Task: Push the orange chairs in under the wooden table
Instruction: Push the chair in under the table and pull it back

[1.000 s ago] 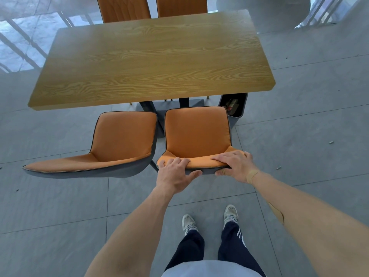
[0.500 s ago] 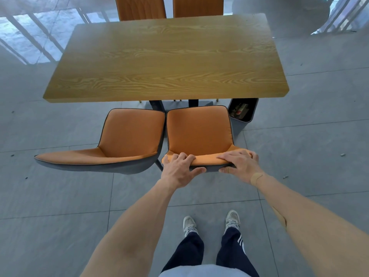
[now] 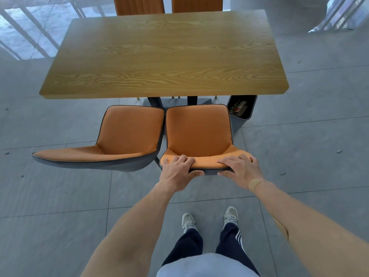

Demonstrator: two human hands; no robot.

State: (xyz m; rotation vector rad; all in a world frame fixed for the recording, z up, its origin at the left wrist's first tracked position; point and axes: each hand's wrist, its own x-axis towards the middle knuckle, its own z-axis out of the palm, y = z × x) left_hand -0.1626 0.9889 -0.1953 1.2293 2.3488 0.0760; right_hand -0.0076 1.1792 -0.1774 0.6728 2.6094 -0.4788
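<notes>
Desk (image 3: 163, 56) of wood grain is seen on a grey tiled floor (image 3: 50, 196), with two far chairs (image 3: 168, 5) tucked at its far edge. Two near chairs are seen side by side just short of its near edge, seats not yet under it: left chair (image 3: 127, 134) untouched, right chair (image 3: 197, 130) held by its back rim. Left hand (image 3: 177, 172) and right hand (image 3: 242, 169) are each closed in a grip on that rim, fingers over, thumbs beneath. A bin (image 3: 242, 106) is seen beside the right chair.
</notes>
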